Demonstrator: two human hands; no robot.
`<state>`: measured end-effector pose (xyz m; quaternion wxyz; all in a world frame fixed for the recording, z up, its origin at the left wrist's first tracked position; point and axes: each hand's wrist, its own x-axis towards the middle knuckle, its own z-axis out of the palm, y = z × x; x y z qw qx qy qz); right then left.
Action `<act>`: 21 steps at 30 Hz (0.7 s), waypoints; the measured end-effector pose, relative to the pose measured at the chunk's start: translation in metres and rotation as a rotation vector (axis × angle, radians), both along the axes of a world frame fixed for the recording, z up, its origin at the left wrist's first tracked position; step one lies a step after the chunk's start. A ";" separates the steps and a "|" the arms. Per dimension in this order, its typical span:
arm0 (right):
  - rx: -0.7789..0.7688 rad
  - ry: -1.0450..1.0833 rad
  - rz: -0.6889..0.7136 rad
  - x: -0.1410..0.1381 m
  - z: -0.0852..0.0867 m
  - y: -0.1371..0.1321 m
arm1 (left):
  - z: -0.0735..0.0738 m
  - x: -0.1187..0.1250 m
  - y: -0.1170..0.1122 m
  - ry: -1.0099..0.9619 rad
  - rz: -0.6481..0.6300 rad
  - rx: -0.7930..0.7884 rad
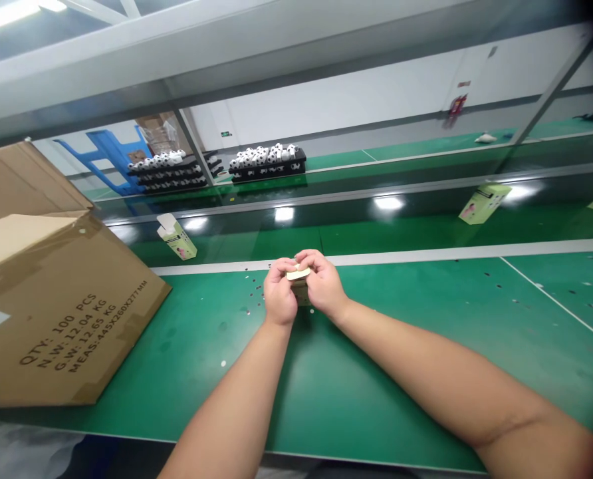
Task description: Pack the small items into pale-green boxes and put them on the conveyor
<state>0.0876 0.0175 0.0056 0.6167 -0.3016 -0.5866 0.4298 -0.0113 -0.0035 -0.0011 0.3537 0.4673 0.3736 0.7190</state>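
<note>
Between my two hands, over the far part of the green table (256, 406), is a small carton (301, 293) with a pale yellow flap at its top. My left hand (280, 293) grips the carton's left side, its thumb on the flap. On the right side, my right hand (326, 283) is closed round it too, thumb and fingers bent over the flap. Both hands hide most of the carton, and its contents cannot be seen.
At left stands a large open cardboard box (77, 319). Beyond the white rail, a light-green carton with raised flaps (177, 238) and another green carton (484, 203) lie on the conveyor belt (346, 226). Black trays of black-and-white balls (266, 163) stand farther back. Small specks dot the table.
</note>
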 end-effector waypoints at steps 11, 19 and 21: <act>0.507 -0.412 -0.031 0.031 -0.011 0.005 | -0.014 0.001 -0.006 0.265 0.069 0.094; 0.487 -0.461 -0.078 0.027 -0.007 0.006 | -0.010 -0.002 -0.003 0.325 0.106 0.061; 0.515 -0.462 -0.077 0.028 -0.006 0.007 | -0.012 -0.003 -0.005 0.321 0.077 0.045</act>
